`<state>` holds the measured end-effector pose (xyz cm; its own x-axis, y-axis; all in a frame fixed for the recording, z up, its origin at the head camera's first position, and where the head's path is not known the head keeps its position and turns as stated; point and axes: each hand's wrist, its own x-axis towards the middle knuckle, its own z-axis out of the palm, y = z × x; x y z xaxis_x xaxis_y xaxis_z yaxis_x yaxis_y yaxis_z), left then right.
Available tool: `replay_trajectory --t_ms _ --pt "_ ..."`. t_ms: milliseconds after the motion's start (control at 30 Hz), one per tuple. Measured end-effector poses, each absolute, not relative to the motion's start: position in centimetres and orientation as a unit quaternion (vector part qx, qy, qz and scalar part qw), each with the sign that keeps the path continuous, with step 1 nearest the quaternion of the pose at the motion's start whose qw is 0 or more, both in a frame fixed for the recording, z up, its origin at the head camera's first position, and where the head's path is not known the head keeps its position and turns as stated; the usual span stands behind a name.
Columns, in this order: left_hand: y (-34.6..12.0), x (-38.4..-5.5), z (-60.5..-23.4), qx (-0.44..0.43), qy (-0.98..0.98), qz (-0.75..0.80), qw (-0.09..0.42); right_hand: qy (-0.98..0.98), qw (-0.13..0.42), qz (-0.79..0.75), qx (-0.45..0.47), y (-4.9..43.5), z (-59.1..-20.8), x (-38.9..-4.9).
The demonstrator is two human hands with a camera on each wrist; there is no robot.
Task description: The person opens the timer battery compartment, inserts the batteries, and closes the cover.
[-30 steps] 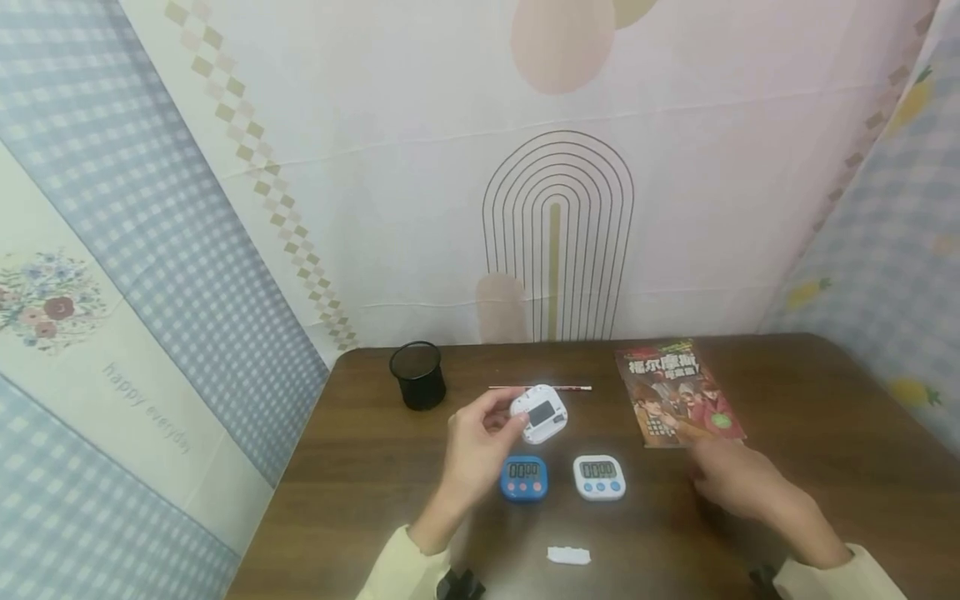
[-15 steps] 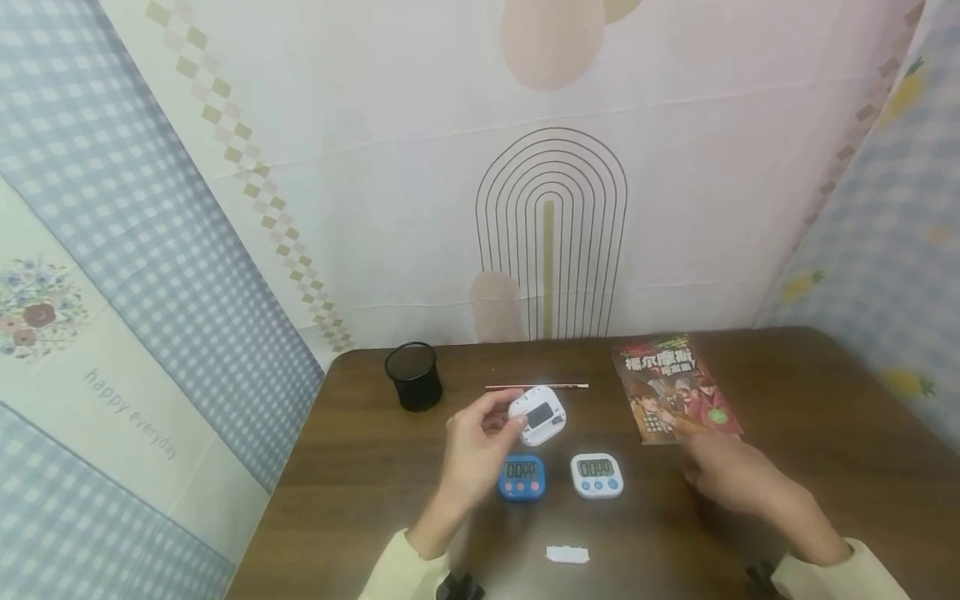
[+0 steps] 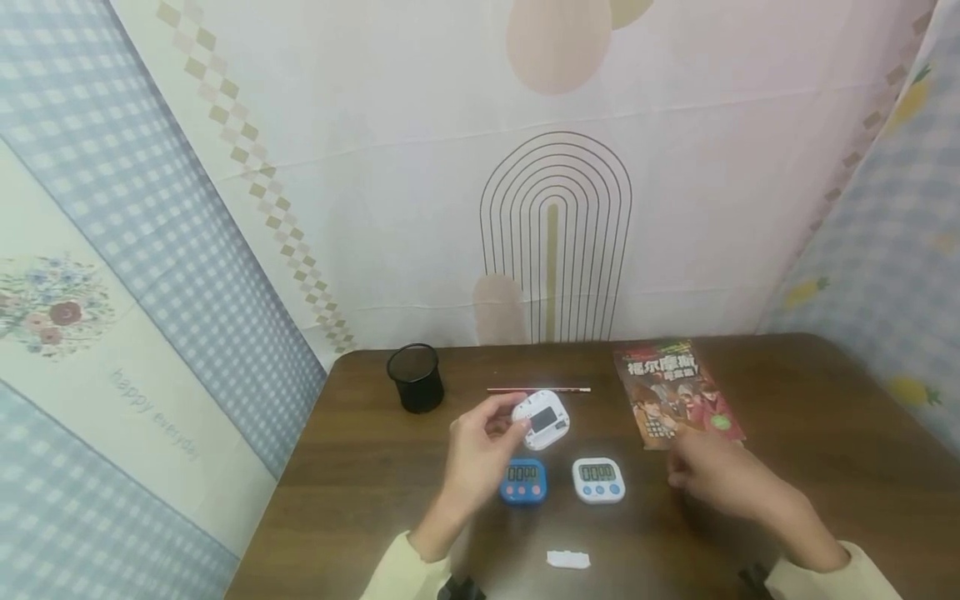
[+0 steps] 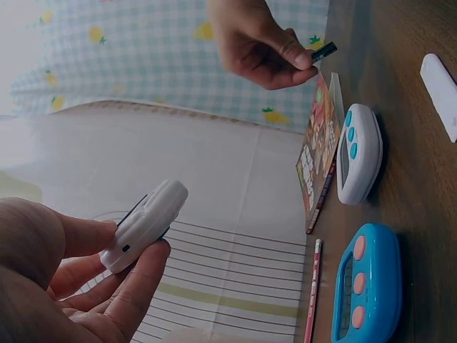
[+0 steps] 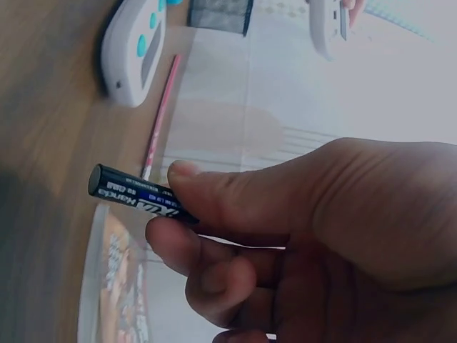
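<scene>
My left hand [image 3: 480,454] pinches a white digital timer [image 3: 542,420] by its edge, its back turned toward the head camera with the battery slot uncovered. My right hand [image 3: 723,475] holds a small black battery [image 5: 139,194] between thumb and forefinger, in front of the book. Below the held timer, a blue timer [image 3: 523,482] with pink buttons rests on the table. Beside it lies a second white timer [image 3: 598,481] with blue buttons; both displays face up. A small white battery cover [image 3: 568,559] lies nearer the table's front.
At the back left of the brown table [image 3: 360,500] stands a black mesh pen holder [image 3: 420,387]. A thin pink-and-white pencil [image 3: 577,390] lies behind the held timer. On the right is an illustrated book [image 3: 667,392]. Patterned cloth hangs behind the table.
My right hand has shifted slightly to the left, off the book's lower part, and its fingers look more drawn in. The left hand keeps the timer in nearly the same place.
</scene>
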<state>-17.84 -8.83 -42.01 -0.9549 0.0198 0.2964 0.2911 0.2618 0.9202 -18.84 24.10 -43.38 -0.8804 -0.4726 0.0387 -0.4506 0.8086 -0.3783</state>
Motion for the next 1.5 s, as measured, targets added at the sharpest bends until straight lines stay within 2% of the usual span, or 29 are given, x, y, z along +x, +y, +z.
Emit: replay_trajectory --t_ms 233,533,1033,1500 --pt "-8.8 -17.8 -42.1 -0.099 -0.786 -0.600 0.112 0.946 0.039 -0.208 -0.245 23.1 -42.5 -18.8" --pt "-8.9 -18.0 -41.9 -0.100 -0.784 -0.602 0.114 0.929 0.015 -0.235 -0.285 20.9 -41.1 -19.2" --pt "-8.8 -17.9 -41.9 -0.091 -0.787 -0.600 0.109 0.918 0.037 -0.270 -0.287 18.4 -39.4 -20.0" --pt "-8.6 -17.6 -41.8 -0.089 -0.787 -0.600 0.110 0.914 -0.054 -0.299 -0.271 16.7 -38.3 -19.0"
